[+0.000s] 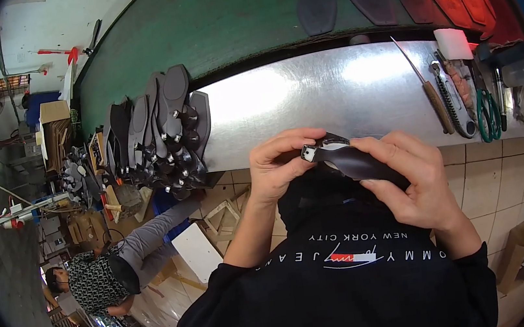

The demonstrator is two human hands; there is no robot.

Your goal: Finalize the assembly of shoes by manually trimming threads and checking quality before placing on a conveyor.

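Observation:
Close to my chest, both hands hold one black shoe sole [370, 164]. It tilts down to the right, with a heel end that shows a small white patch. My left hand [278, 165] pinches that heel end between thumb and fingers. My right hand [414, 174] grips the other end, thumb below and fingers on top. The underside of the sole is hidden. Just beyond my hands lies a bare metal work surface [307, 105].
At the left lies a pile of dark heeled soles [169, 129]. On the right are a wooden-handled awl [434, 100], a utility knife [453, 97] and green-handled scissors [488, 113]. Several black sandals [317, 13] line the green table [231, 17]. A person [102, 274] is at the lower left.

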